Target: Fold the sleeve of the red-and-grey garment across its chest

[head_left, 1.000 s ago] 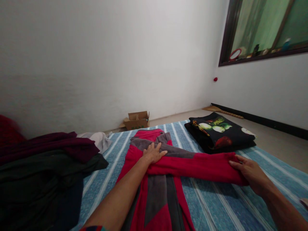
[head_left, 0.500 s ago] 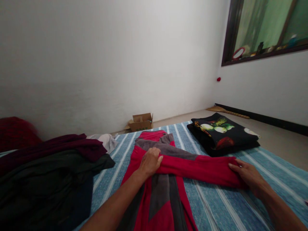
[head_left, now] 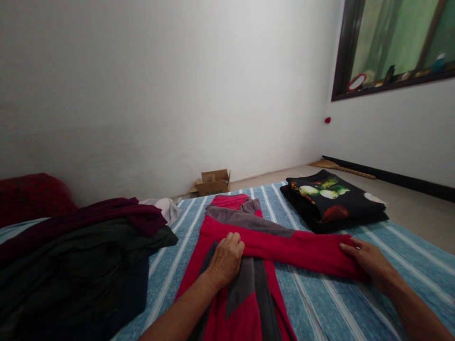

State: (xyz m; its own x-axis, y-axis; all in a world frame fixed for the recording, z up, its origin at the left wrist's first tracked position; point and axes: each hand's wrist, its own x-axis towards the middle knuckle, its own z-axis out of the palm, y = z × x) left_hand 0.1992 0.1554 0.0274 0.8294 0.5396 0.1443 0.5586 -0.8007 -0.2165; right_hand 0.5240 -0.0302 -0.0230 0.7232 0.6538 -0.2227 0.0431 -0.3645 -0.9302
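Note:
A red and grey jacket (head_left: 241, 308) lies lengthwise on the bed, folded narrow. One of its sleeves stretches out to the right across the striped sheet. My left hand (head_left: 227, 258) is closed on the jacket at the sleeve's lower edge, near the shoulder, fingers curled into the cloth. At the cuff end, my right hand (head_left: 368, 260) pinches the sleeve between thumb and fingers; part of the grip is hidden by the fabric. Just beyond the sleeve sits a folded black garment (head_left: 341, 203) with a fruit print.
Dark green clothing (head_left: 88, 265) and a maroon garment (head_left: 106, 213) are heaped at left, beside a white cloth (head_left: 167, 208) and a red item (head_left: 31, 199). Blue striped sheet (head_left: 167, 279) covers the bed. A cardboard box (head_left: 215, 182) stands past its far edge, against the wall.
My left hand has slid down from the top of the sleeve to its lower edge. The right hand keeps its hold at the cuff. The view has shifted slightly left.

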